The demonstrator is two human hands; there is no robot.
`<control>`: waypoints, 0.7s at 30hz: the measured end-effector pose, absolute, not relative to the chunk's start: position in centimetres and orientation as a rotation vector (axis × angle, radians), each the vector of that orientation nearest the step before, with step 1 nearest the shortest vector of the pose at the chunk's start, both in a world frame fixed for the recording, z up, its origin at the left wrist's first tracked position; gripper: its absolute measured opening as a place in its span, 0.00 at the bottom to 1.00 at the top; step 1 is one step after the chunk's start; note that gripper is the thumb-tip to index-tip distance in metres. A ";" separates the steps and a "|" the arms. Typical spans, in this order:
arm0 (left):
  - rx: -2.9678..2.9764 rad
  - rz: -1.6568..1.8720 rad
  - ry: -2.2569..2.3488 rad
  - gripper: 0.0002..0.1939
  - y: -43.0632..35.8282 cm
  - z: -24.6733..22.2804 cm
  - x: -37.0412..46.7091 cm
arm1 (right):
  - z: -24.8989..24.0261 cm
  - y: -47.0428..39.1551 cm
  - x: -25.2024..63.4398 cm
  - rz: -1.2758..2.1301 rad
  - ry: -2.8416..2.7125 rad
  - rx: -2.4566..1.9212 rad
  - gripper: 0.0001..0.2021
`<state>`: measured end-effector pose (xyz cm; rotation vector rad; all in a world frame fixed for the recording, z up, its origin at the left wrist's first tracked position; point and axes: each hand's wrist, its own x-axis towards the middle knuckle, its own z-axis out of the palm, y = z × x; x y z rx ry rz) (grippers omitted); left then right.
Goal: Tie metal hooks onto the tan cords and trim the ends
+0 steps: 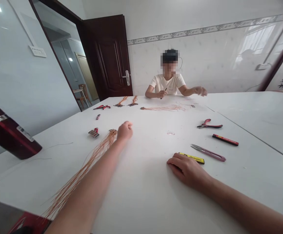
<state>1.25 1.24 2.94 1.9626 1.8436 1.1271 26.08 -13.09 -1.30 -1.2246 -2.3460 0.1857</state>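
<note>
Stretched out over the table, my left hand point(125, 130) is closed, and what its fingers hold, if anything, is hidden. Just left of it lies a bundle of orange cords point(92, 160), whose knotted end is closest to the hand. My right hand point(186, 167) rests on the white table with its fingers curled together; the inside of the grip is out of sight. A yellow and black box point(194, 158) sticks out from behind that hand. Beyond it are pink-handled thread snips point(208, 152) and a small clear plastic piece point(170, 133).
Red-handled pliers point(209, 124) and a red and black box point(225, 139) lie at the right. A red thermos point(8, 133) stands at the left edge. Across the table point(141, 156) sits a person point(168, 83) behind more orange cords point(163, 108). Other pliers point(101, 107) lie far left.
</note>
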 end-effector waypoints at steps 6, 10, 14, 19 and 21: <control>1.917 1.007 2.199 0.09 4.9 3.0 -4.9 | -1.2 -13.0 26.1 0.216 -2.322 -1.217 0.12; 1.971 0.870 2.220 0.11 5.6 2.8 -5.4 | -1.3 -12.8 26.2 0.222 -2.310 -1.220 0.11; 2.043 0.788 2.189 0.15 5.9 2.7 -5.2 | -1.4 -12.7 26.3 0.240 -2.310 -1.211 0.12; 2.122 0.674 2.159 0.11 6.2 2.3 -5.3 | -1.2 -12.7 26.3 0.255 -2.310 -1.226 0.12; 2.151 0.663 2.155 0.12 6.2 2.3 -5.3 | -1.1 -12.7 26.3 0.262 -2.311 -1.231 0.12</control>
